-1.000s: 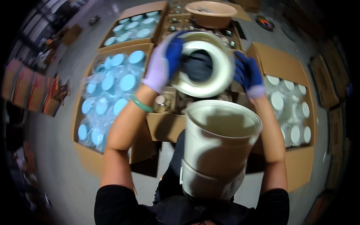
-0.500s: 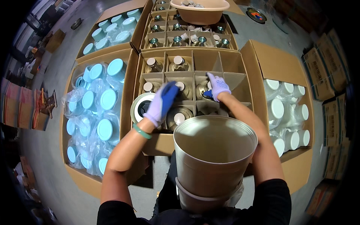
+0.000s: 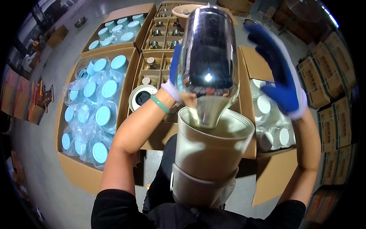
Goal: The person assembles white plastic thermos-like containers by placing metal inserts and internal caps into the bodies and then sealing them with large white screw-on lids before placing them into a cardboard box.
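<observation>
A silvery mirrored glass flask liner point(image 3: 209, 49) is held upside down, its sealed tip at the top. Its narrower neck points down into the mouth of a tall cream plastic flask casing point(image 3: 211, 152) in front of me. Pressed against the liner's left side is my left hand point(image 3: 174, 76), in a blue-and-lilac glove, closed on it; its fingers are partly hidden behind the glass. My right hand point(image 3: 280, 74), gloved alike, is raised to the right of the liner, apart from it, with fingers stretched and holding nothing.
Behind the casing is a divided carton point(image 3: 146, 57) with capped liners. A cream ring-shaped part point(image 3: 133, 100) with a black centre lies at its left corner. Cartons of blue-lidded containers point(image 3: 109, 89) stand left, white-lidded ones point(image 3: 263, 105) right. A beige basin point(image 3: 182, 10) sits farther back.
Both hands have come up from the divided carton. The mirrored liner now hangs over the casing at my left hand, while my right hand has moved up and right, fingers spread.
</observation>
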A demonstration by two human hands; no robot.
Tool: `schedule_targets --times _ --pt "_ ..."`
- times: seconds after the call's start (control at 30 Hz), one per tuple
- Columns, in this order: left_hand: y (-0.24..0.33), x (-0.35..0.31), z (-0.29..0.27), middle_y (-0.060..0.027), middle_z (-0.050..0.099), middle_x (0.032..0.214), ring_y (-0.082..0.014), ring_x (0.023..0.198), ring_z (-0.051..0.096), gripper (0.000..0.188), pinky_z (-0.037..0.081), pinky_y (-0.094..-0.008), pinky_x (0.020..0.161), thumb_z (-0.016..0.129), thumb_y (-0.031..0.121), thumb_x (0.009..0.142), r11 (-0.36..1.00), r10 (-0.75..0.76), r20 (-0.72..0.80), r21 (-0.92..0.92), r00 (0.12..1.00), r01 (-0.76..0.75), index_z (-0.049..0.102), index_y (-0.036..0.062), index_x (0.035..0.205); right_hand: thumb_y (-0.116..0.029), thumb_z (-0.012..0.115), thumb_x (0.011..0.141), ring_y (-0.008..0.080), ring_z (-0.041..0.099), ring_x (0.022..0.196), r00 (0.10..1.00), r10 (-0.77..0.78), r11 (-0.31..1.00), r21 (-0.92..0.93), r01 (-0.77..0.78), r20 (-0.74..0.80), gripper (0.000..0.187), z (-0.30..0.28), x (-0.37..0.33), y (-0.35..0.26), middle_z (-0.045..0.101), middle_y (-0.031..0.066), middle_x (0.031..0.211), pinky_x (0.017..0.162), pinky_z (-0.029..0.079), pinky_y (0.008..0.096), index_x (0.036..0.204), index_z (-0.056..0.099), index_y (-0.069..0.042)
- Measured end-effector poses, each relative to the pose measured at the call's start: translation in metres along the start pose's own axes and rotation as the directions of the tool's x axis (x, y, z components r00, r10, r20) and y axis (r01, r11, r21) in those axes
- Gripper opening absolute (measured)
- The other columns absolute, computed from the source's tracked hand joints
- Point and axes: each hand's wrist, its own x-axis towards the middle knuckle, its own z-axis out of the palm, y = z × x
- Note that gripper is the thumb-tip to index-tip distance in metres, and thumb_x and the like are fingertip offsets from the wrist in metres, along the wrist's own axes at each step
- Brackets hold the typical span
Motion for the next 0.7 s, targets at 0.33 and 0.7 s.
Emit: schedule_targets --times 0.33,0.7 --pt "0.041 -0.062 0.104 -0.0139 0.038 0.152 -0.0217 0.137 0.042 0.07 0.033 -0.0377 0.117 0.026 0.053 0.105 0.973 -0.109 0.008 0.207 0.994 0.105 0.025 0.0015 0.153 -0.018 0.071 0.082 0.0207 0.034 0.141 0.986 0.094 0.976 0.183 -0.118 0.136 0.083 -0.01 -0.01 -0.002 0.039 0.0121 0.151 0.117 0.026 0.0344 0.152 0.03 -0.002" --pt "0.01 -0.083 0.067 -0.0157 0.042 0.151 -0.0262 0.139 0.041 0.072 0.034 -0.0396 0.114 0.041 0.054 0.101 0.892 -0.148 -0.028 0.428 0.989 0.145 0.033 0.0019 0.151 -0.022 0.072 0.085 0.0202 0.055 0.12 0.566 0.231 0.881 0.077 -0.467 0.791 0.071 0.036 -0.036 -0.018 0.056 0.0116 0.138 0.101 0.045 0.0349 0.147 0.042 -0.007"
